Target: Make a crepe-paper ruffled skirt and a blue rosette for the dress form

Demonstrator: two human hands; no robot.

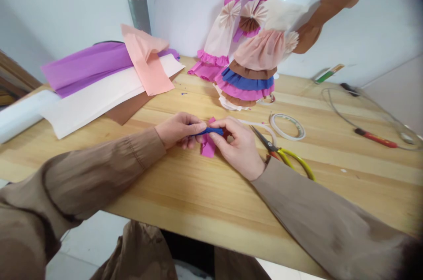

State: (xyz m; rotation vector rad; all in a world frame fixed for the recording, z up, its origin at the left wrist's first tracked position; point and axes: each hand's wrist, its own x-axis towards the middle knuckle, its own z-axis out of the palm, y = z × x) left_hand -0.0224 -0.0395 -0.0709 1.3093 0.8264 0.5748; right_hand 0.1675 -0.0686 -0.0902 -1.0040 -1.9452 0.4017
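Between my two hands runs a narrow strip of blue crepe paper (pixel 212 131), bunched into folds. My left hand (pixel 181 129) pinches its left end between thumb and fingers. My right hand (pixel 237 142) grips the right end the same way. Beneath the strip, a piece of magenta paper (pixel 208 147) shows on the wooden table (pixel 185 196), partly covered by my fingers. Scissors with yellow handles (pixel 287 154) lie just right of my right hand, partly behind the wrist. A roll of tape (pixel 288 127) rests flat beyond them.
Purple, white, peach and brown paper sheets (pixel 99 95) lie at the left beside a white roll (pixel 26 112). A metal flask (pixel 136 0) stands behind. Paper dresses (pixel 254 50) lean by the wall. A red-handled tool with a cord (pixel 376 138) and a green-handled brush (pixel 328 74) lie right.
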